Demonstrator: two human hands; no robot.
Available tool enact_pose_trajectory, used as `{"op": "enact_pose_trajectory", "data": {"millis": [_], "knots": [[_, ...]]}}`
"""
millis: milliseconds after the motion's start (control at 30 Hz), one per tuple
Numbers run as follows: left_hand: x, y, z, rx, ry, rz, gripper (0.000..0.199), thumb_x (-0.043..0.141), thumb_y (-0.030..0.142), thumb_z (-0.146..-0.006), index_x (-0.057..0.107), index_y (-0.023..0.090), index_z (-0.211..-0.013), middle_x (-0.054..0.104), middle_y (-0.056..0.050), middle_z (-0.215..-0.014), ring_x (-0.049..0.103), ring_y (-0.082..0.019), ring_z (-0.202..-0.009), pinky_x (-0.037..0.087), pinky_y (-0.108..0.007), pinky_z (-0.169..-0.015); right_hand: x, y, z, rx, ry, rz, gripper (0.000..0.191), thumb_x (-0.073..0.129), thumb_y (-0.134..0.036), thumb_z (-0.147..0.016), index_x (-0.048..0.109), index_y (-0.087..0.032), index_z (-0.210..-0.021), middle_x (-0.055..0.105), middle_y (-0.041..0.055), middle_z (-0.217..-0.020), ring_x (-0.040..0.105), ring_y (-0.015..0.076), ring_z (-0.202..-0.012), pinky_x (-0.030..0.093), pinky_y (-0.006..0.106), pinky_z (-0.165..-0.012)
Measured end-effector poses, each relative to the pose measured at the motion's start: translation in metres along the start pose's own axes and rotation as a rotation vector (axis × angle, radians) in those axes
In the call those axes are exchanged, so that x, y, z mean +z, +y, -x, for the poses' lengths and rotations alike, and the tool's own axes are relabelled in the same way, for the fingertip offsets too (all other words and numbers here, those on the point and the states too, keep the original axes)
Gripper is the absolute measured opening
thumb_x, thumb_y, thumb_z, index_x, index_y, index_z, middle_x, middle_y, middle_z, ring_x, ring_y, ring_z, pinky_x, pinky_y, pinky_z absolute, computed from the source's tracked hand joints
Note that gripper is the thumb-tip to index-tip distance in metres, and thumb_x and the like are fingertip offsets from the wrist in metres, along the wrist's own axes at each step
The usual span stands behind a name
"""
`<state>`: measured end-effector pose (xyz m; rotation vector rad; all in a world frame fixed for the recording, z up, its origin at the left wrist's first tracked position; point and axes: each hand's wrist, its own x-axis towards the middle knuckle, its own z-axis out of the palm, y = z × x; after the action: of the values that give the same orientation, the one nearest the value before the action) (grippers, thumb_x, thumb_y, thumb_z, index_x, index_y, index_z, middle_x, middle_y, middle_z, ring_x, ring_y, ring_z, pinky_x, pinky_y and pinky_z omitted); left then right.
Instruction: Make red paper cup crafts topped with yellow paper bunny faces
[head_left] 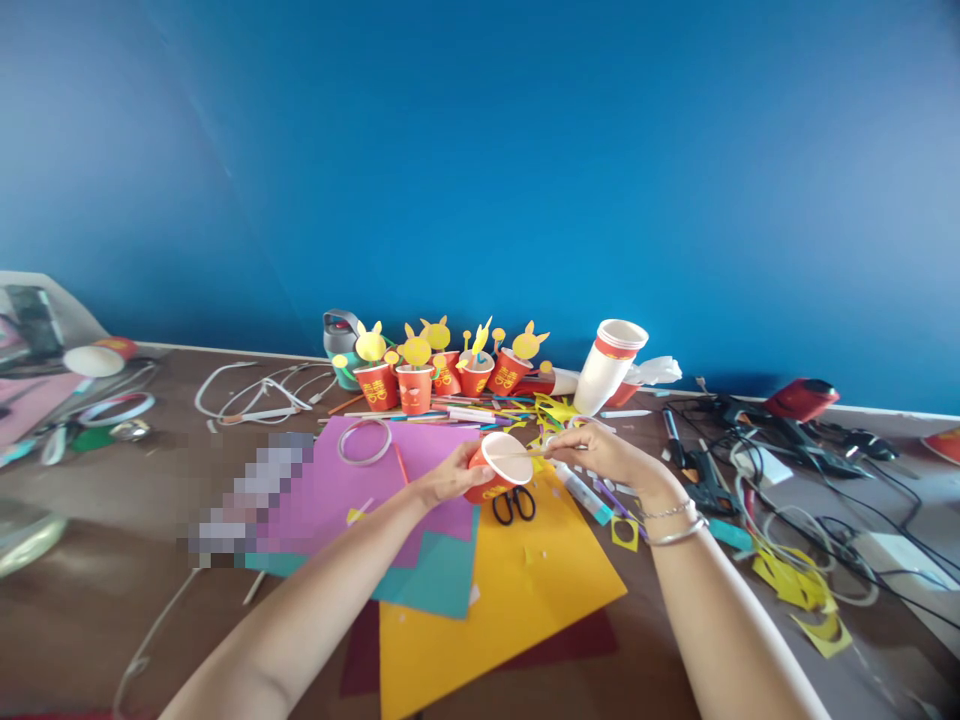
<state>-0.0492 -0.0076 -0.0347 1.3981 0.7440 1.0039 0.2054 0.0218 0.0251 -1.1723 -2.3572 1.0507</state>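
My left hand (448, 474) is wrapped around a red paper cup (487, 487), which is tilted with its round white end toward me. In my right hand (600, 452), a thin pale stick (538, 454) is pinched between the fingers, its far end reaching across the cup's white end. Whether the stick touches the cup I cannot tell. Black-handled scissors (514, 506) lie just below the cup, on yellow paper (495, 610). Purple paper (435, 440) and teal paper (442, 575) lie under my left hand and forearm.
Several red cups with yellow rabbit-shaped cutouts (416, 350) stand along the blue wall, near a tall stack of cups (606, 370). To the right are a glue gun (705, 485), tangled cables (840, 475) and yellow paper scraps (799, 580). A glue tube (585, 495) lies near my right hand.
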Motion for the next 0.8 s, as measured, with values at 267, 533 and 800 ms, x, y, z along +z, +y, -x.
{"op": "enact_pose_trajectory", "data": {"millis": [267, 533, 800], "knots": [[-0.002, -0.002, 0.002, -0.049, -0.06, 0.05, 0.058, 0.071, 0.069, -0.059, 0.072, 0.02, -0.09, 0.071, -0.008, -0.081, 0.068, -0.023, -0.078, 0.056, -0.037, -0.072, -0.001, -0.005, 0.003, 0.056, -0.126, 0.02, 0.045, 0.046, -0.053, -0.09, 0.072, -0.015, -0.088, 0.067, 0.0043, -0.079, 0.057, 0.0157, -0.07, 0.044, 0.028, -0.068], [-0.008, -0.012, 0.001, -0.056, 0.024, 0.04, 0.058, 0.071, 0.069, -0.059, 0.072, 0.02, -0.091, 0.072, -0.009, -0.081, 0.069, -0.025, -0.08, 0.058, -0.038, -0.072, -0.003, -0.015, 0.006, 0.076, -0.196, -0.01, 0.047, 0.045, -0.053, -0.091, 0.07, -0.016, -0.078, 0.06, 0.0033, -0.072, 0.052, 0.0139, -0.066, 0.042, 0.027, -0.065], [0.0, -0.013, -0.004, 0.015, -0.094, -0.091, 0.055, 0.08, 0.05, -0.058, 0.07, 0.02, -0.103, 0.07, -0.009, -0.091, 0.065, -0.023, -0.081, 0.055, -0.037, -0.073, 0.014, -0.017, 0.0, 0.098, -0.306, -0.125, 0.048, 0.044, -0.055, -0.09, 0.065, -0.016, -0.073, 0.05, -0.0012, -0.057, 0.044, 0.0104, -0.053, 0.037, 0.024, -0.054]]}}
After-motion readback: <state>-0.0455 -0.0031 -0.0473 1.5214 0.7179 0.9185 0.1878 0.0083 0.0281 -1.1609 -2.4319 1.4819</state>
